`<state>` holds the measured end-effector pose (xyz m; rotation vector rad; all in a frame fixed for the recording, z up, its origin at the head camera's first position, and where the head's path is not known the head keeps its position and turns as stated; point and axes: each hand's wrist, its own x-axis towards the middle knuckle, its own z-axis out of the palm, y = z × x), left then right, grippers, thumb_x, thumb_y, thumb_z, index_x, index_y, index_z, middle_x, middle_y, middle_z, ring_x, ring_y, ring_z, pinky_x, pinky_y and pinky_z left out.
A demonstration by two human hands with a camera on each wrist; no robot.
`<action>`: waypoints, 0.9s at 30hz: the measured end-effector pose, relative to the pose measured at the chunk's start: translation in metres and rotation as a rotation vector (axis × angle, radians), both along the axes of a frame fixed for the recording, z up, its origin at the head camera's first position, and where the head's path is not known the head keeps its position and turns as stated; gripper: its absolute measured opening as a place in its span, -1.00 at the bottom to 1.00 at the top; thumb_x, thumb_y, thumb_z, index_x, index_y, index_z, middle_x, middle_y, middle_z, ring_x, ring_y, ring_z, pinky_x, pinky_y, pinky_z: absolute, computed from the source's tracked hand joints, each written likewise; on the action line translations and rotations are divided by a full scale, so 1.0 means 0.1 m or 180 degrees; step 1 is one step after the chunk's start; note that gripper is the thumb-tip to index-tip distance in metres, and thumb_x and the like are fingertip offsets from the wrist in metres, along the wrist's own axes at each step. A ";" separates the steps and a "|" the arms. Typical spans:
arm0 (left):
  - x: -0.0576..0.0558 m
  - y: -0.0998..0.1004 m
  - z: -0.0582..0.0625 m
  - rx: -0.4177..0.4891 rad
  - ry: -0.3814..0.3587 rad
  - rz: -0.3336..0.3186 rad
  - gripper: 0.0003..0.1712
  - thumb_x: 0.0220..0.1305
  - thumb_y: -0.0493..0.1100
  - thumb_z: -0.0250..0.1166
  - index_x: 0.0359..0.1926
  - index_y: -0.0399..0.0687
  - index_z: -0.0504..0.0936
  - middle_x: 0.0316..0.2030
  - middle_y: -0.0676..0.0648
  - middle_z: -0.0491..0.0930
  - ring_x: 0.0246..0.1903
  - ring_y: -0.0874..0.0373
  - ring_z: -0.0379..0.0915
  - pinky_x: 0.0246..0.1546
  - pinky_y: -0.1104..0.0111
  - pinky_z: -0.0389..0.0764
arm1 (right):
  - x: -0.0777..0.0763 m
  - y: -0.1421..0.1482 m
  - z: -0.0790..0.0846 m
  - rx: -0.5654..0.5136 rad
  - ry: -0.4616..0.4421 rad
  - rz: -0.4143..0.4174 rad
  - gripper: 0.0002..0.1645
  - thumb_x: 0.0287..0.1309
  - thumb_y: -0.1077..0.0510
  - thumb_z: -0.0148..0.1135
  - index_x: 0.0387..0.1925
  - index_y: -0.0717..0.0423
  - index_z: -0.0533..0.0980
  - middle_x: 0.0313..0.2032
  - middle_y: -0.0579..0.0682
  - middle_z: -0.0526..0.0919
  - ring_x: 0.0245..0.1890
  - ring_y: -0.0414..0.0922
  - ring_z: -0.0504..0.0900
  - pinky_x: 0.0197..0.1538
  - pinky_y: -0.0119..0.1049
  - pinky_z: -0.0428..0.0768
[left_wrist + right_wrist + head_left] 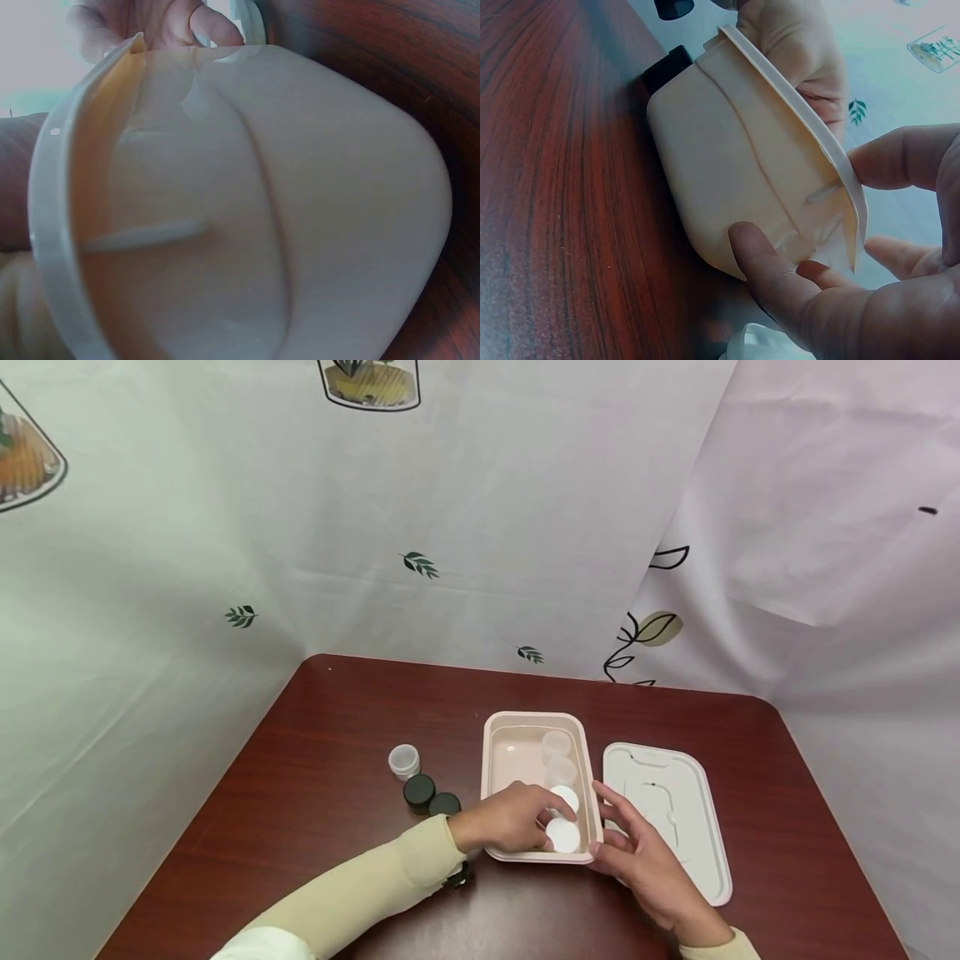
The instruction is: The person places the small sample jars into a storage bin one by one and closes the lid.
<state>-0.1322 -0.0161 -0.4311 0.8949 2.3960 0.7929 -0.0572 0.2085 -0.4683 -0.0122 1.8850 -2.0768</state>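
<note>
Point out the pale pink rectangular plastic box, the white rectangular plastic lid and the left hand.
Pale pink rectangular plastic box [521, 768]: head view, bare inside floor.
White rectangular plastic lid [660, 814]: head view, upper face's middle.
Left hand [512, 819]: head view, back of hand.

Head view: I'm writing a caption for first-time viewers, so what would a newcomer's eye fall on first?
Probably the pale pink box on the dark table, where the left hand has thumb and finger around a bright white disc. The right hand touches the box's right side, next to the big white lid.
</note>
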 end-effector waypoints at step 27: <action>-0.25 -0.75 0.48 0.1345 -0.0401 0.0658 -0.53 0.32 -0.35 0.46 0.24 -0.15 0.67 0.12 -0.17 0.75 0.08 0.00 0.75 0.04 0.38 0.73 | 0.02 -0.03 0.00 0.0016 0.0084 -0.0029 0.04 0.29 0.44 0.27 0.67 0.04 0.04 0.44 0.38 0.20 0.10 -0.10 0.71 -0.02 -0.13 0.79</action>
